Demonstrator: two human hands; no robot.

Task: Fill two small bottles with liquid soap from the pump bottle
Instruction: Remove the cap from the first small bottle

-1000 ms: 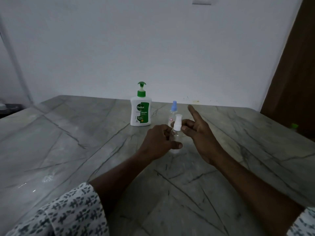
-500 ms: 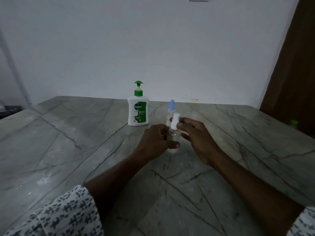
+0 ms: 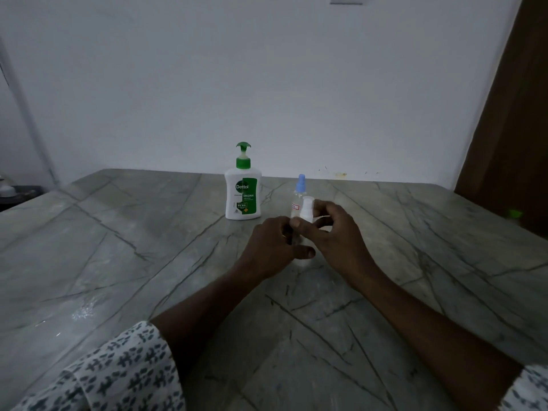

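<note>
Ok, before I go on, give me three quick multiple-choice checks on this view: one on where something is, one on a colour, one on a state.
1. Where does the pump bottle stand, seen from the camera?
A. left of the blue-capped bottle
B. right of it
C. at the near edge of the table

2. What colour is the pump head?
A. blue
B. green
C. red

3. What is the state of the white-capped bottle?
A. lying on its side
B. standing alone
C. upright, held by both hands

Answers:
1 A, it stands left of the blue cap.
2 B, pump head and collar are green.
3 C, the left hand grips the body, the right hand its cap.
</note>
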